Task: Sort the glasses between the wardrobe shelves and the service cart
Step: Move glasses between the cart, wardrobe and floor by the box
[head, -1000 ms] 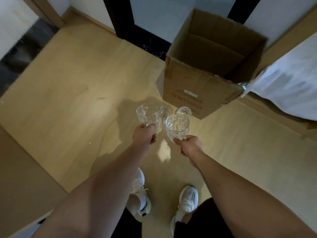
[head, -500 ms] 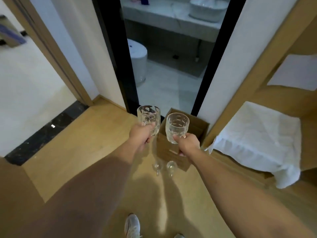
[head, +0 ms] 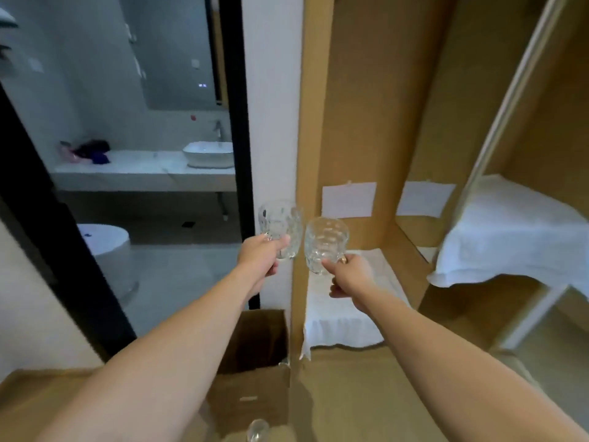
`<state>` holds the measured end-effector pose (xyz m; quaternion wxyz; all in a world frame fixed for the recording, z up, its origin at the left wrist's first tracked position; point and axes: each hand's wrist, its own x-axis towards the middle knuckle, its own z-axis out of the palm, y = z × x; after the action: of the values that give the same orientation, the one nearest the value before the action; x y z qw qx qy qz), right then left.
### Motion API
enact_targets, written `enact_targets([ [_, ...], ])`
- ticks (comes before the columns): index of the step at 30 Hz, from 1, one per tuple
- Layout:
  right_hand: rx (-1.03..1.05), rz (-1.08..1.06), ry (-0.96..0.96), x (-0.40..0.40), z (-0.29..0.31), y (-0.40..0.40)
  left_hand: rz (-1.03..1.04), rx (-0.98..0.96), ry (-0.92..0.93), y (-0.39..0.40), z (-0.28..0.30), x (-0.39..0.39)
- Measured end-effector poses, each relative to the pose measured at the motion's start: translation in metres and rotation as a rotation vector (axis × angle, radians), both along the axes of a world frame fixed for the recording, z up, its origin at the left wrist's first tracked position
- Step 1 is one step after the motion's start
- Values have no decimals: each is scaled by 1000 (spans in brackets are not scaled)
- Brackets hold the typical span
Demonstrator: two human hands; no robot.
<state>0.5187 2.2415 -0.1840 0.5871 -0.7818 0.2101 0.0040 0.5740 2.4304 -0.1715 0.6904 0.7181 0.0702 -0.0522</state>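
The stems of both clear patterned wine glasses [head: 280, 229] [head: 325, 242] are hidden inside the left hand [head: 259, 258] and right hand [head: 350, 277]. Below them, another clear glass piece [head: 257, 429], cut by the bottom edge, is too blurred to identify.

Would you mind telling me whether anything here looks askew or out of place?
The white cloth on the lower wardrobe shelf hangs unevenly over the front edge, one corner drooping. Both glasses, in the left hand and right hand, look intact.

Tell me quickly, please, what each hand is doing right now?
Left hand: gripping a glass.
Right hand: gripping another glass.
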Motion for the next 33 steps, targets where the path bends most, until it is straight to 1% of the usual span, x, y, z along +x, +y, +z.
enact_targets([
  [4,-12,-250,-60,-32,15,-51,-229,-45,-26,-62,15,9],
  [8,-66,-502,-69,-83,24,-104,-446,-75,-36,-132,30,-4],
  [10,-98,-616,-84,-114,28,-132,-542,-79,-39,-169,38,-17],
  [13,-83,-782,-121,-161,34,-174,-668,-95,-35,-223,49,-44],
  [18,-44,-981,-199,-234,44,-252,-854,-98,-30,-324,66,-96],
  [22,-57,-1102,-214,-289,51,-315,-957,-117,-51,-411,72,-138],
  [26,-95,-1169,-178,-333,54,-382,-1032,-120,-73,-499,75,-174],
  [33,-81,-1248,-161,-365,49,-480,-1089,-125,-78,-627,66,-208],
])
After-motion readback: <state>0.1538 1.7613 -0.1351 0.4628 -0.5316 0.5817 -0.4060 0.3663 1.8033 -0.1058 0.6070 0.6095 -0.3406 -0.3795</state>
